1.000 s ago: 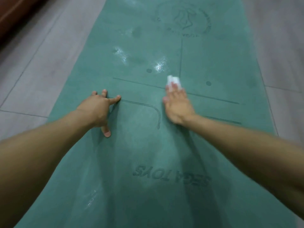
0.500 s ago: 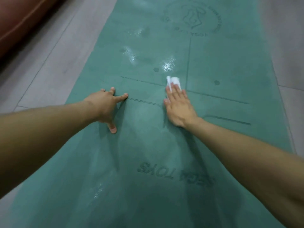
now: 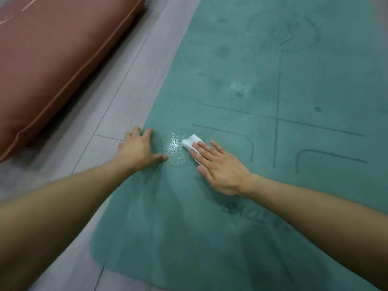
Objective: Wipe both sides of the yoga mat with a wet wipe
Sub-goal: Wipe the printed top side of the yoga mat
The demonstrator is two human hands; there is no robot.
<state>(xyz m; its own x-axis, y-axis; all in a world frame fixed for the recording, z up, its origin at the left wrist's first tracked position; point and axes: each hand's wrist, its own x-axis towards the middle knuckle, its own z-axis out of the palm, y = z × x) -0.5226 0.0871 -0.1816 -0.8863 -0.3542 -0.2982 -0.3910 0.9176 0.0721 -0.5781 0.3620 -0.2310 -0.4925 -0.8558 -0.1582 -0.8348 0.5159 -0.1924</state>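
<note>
we are pressing the wet wipe (image 3: 192, 141) flat under our right hand (image 3: 220, 166), fingers straight; our left hand (image 3: 139, 150), spread, is bracing the yoga mat (image 3: 273, 196) edge, which is running lengthwise away from us.

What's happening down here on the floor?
A person is cleaning a green yoga mat spread flat on a pale wood-look floor. The right hand presses a folded white wet wipe onto the mat with flat fingers, beside a shiny damp patch. The left hand rests spread at the mat's left edge, seemingly steadying it. A reddish-brown cushion lies on the floor to the left. Only the printed top side shows.
</note>
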